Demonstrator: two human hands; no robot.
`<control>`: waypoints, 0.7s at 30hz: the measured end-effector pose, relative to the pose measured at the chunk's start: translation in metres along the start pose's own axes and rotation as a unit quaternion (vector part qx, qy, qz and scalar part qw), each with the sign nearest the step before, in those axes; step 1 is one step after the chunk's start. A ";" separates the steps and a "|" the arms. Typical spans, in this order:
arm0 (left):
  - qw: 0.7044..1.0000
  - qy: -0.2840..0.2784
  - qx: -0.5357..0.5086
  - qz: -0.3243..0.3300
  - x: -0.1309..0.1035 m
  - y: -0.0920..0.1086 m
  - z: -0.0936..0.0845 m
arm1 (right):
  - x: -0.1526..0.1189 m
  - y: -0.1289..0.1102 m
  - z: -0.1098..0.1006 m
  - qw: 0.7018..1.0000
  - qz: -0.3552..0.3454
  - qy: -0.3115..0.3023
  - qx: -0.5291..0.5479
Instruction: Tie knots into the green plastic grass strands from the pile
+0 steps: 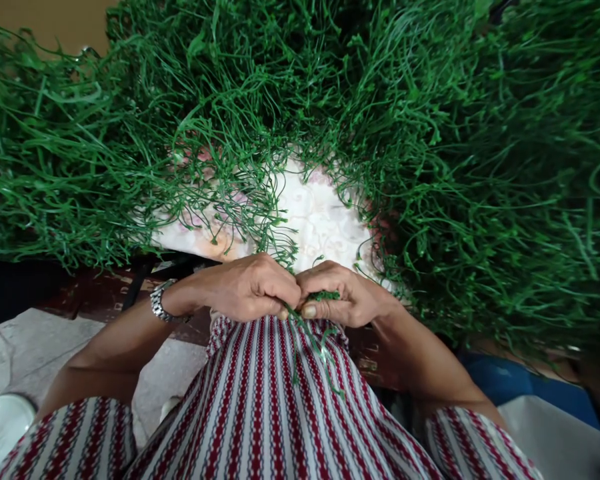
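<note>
Both my hands meet at the near edge of the table, just above my lap. My left hand [253, 288] is closed, thumb and fingertips pinching thin green stems [324, 350], which look like plastic artificial plant stems. Beside it, touching, my right hand [345, 293] is also closed on the same small bunch. Part of the bunch shows between the right thumb and fingers, and its loose ends hang down over the striped cloth [260, 400] of my clothing. The exact grip point is hidden by the fingers.
A big heap of similar green stems [260, 73] covers the back and both sides of the table. White flowered cloth [310, 207] lies under it. A round white object [5, 427] stands at lower left; blue [505, 380] and white [555, 433] items are at lower right.
</note>
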State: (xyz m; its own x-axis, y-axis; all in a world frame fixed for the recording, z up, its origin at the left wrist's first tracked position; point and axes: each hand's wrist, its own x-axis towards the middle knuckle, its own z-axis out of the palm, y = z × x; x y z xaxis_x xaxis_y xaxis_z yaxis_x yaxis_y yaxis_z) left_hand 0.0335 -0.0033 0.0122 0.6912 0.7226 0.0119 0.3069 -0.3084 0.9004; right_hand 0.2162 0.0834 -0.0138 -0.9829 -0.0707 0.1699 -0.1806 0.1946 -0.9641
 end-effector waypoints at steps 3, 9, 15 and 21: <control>0.999 0.021 -0.031 0.005 -0.006 -0.006 -0.005 | -0.008 -0.003 -0.002 0.998 0.008 0.025 0.057; 0.972 0.216 -0.036 -0.087 -0.003 -0.008 -0.001 | -0.006 0.001 -0.004 0.935 0.072 0.348 0.000; 0.927 0.350 0.083 -0.110 0.009 -0.005 0.017 | 0.006 0.003 0.014 0.923 0.114 0.352 -0.105; 0.928 0.333 0.142 -0.086 0.009 -0.007 0.023 | 0.002 0.000 0.021 0.927 0.093 0.294 -0.213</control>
State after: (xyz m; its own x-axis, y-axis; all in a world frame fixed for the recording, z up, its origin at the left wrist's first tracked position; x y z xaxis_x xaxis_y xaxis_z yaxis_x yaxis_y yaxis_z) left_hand 0.0527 -0.0092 -0.0041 0.0869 0.9695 0.2293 0.6010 -0.2346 0.7640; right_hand 0.2148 0.0630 -0.0179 -0.8253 0.5238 0.2110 0.1201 0.5280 -0.8407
